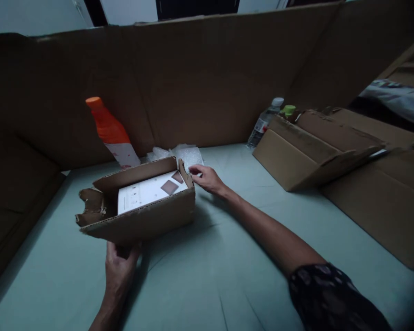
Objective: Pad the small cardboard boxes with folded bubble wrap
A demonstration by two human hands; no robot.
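An open-topped cardboard box (165, 216) with torn, ragged edges sits left of centre, its left end seemingly raised off the green cloth. Inside it lies a white printed carton (148, 193) with two brown squares on its top. My left hand (120, 266) is closed at the box's near left underside, its fingertips hidden below the cardboard. At the right end, my right hand (209, 179) has thumb and index finger curled against the box's upper corner. Bubble wrap (189, 155) lies just behind the box, beside an orange-capped bottle (112, 131) with an orange and white body.
A tall cardboard wall (207, 87) runs along the back of the green cloth surface (227, 266). At the right stand a clear water bottle (264, 122), a green-capped bottle (288, 110) and open cardboard boxes (286, 156). Another cardboard piece (14, 197) is at the left.
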